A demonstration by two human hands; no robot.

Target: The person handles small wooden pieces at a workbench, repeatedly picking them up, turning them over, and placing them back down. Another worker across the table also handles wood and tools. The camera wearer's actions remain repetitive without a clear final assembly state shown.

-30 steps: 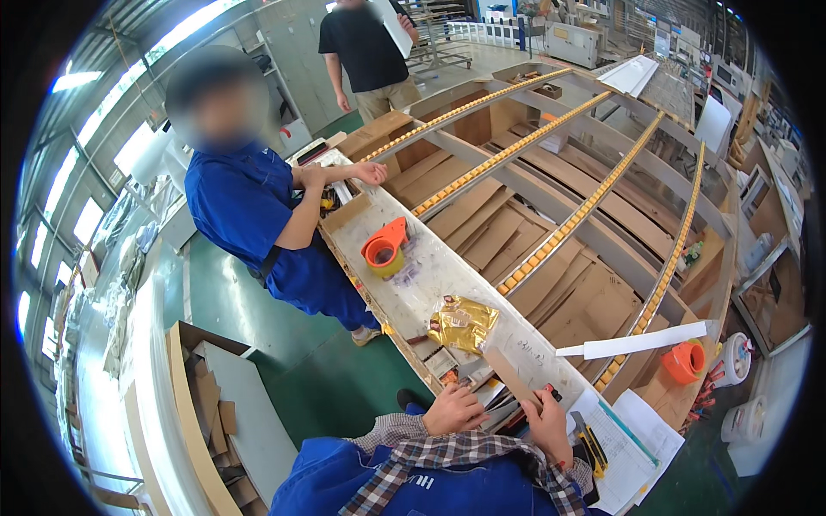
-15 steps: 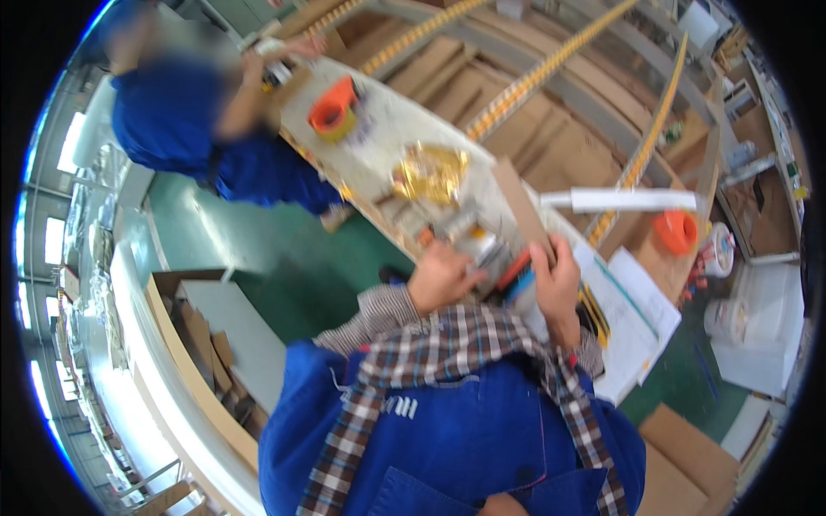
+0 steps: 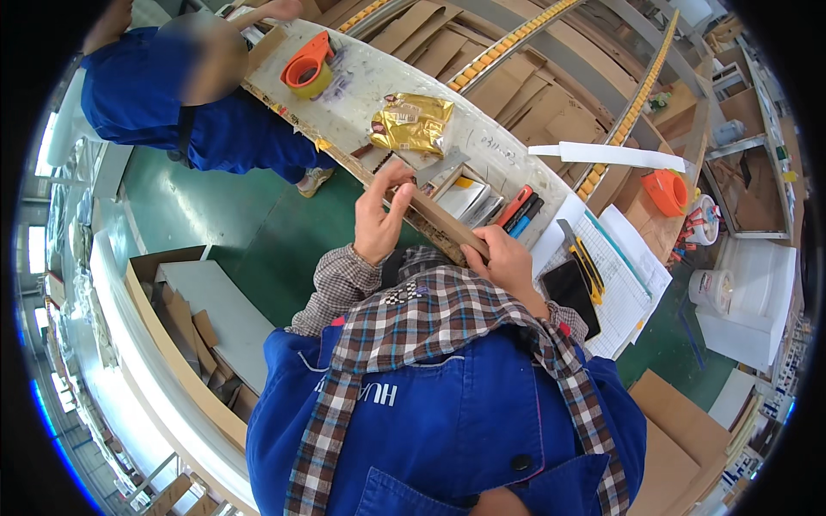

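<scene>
A narrow brown cardboard strip (image 3: 449, 225) is held slantwise in front of my chest, close to the bench's near edge. My right hand (image 3: 503, 265) pinches its lower right end between thumb and fingers. At the upper left end, the bent fingers of my left hand (image 3: 380, 217) close on the strip. Just beyond it, a small open box (image 3: 465, 196) holds cards and papers. Red, black and blue markers (image 3: 522, 211) lie beside the box. Right of my right hand are a black phone (image 3: 566, 297) and a yellow utility knife (image 3: 587, 268), on paper sheets (image 3: 621, 297).
A gold foil packet (image 3: 415, 122) and an orange tape dispenser (image 3: 307, 69) lie on the white bench (image 3: 366, 82). Another orange dispenser (image 3: 665, 191) sits far right, near a white strip (image 3: 615, 156). A co-worker in blue (image 3: 155, 103) stands at the left. Behind the bench, roller rails (image 3: 512, 45) cross stacked cardboard.
The cardboard strip has come down toward my chest, its raised end swinging to the left. My left hand has moved up and left to that end; my right hand has shifted left.
</scene>
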